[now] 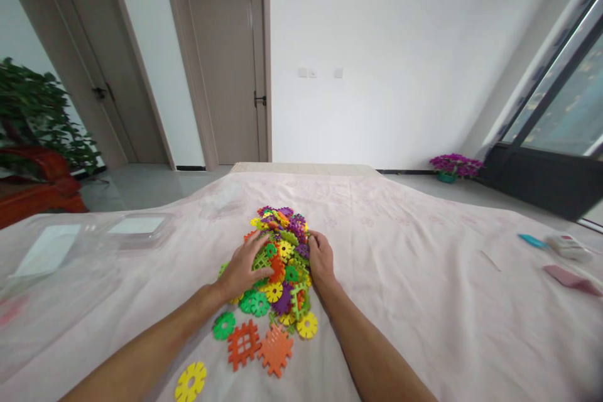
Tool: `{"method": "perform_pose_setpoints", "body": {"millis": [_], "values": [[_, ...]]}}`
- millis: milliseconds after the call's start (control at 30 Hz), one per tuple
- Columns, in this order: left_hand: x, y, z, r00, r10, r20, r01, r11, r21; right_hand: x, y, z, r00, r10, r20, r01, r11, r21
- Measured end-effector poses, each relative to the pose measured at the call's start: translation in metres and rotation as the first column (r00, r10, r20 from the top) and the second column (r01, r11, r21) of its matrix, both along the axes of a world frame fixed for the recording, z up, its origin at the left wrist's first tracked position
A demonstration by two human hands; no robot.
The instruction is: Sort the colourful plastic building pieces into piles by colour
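A heap of colourful plastic interlocking pieces [285, 250] lies on the cloth in front of me, with green, yellow, purple and orange discs and squares mixed together. My left hand [245, 267] rests on the heap's left side, thumb and fingers spread over the pieces. On the other side, my right hand [321, 256] presses against the heap's edge with its fingers curled; their tips are partly hidden. Nearer me lie an orange-red square lattice piece [244, 344], a lighter orange piece [276, 350], a green disc [223, 325] and a yellow disc [191, 382].
The pink-white cloth [400, 282] covers a broad surface. Clear plastic containers [136, 227] stand at left. A blue object [532, 240], a white packet [569, 246] and a pink cloth piece [571, 278] lie at far right. Beyond are doors, a wall and purple flowers [456, 164].
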State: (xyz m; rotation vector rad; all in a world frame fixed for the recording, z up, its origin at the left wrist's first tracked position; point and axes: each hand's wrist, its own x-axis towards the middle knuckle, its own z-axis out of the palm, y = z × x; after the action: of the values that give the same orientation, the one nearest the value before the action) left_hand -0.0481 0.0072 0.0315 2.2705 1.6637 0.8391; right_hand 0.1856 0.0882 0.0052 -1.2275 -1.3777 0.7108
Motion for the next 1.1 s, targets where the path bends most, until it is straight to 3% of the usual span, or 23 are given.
{"method": "perform_pose_setpoints", "body": {"millis": [100,267,400,500,800,967,1100], "values": [[-0.023,-0.025,0.007,0.989,-0.076,-0.128,0.075,0.997,-0.008,0.002,0.0,-0.001,0.999,-0.005,-0.032,0.005,1.0,-0.003],[-0.076,-0.097,0.0,0.941,-0.204,-0.271,0.176,0.976,-0.125,-0.003,-0.001,-0.002,1.0,0.012,0.001,-0.012,1.0,0.006],[-0.086,-0.123,-0.01,0.916,-0.261,-0.304,0.22,0.962,-0.163,-0.006,0.001,-0.005,0.996,0.059,0.066,-0.061,0.998,0.03],[-0.069,-0.112,-0.012,0.934,-0.216,-0.284,0.193,0.976,-0.105,-0.006,0.001,-0.005,0.995,0.054,0.088,-0.058,0.997,0.044],[-0.011,-0.04,-0.018,0.961,-0.11,-0.253,0.105,0.994,-0.032,-0.005,-0.005,0.002,0.997,0.047,0.059,-0.049,0.998,0.033],[-0.001,-0.006,-0.018,0.984,0.042,-0.171,-0.039,0.999,0.019,-0.002,-0.004,0.004,0.997,0.073,0.003,-0.073,0.997,0.019],[-0.007,0.001,-0.011,0.979,0.079,-0.186,-0.068,0.995,0.067,0.0,-0.002,0.002,0.999,0.043,-0.025,-0.043,0.999,-0.001]]}}
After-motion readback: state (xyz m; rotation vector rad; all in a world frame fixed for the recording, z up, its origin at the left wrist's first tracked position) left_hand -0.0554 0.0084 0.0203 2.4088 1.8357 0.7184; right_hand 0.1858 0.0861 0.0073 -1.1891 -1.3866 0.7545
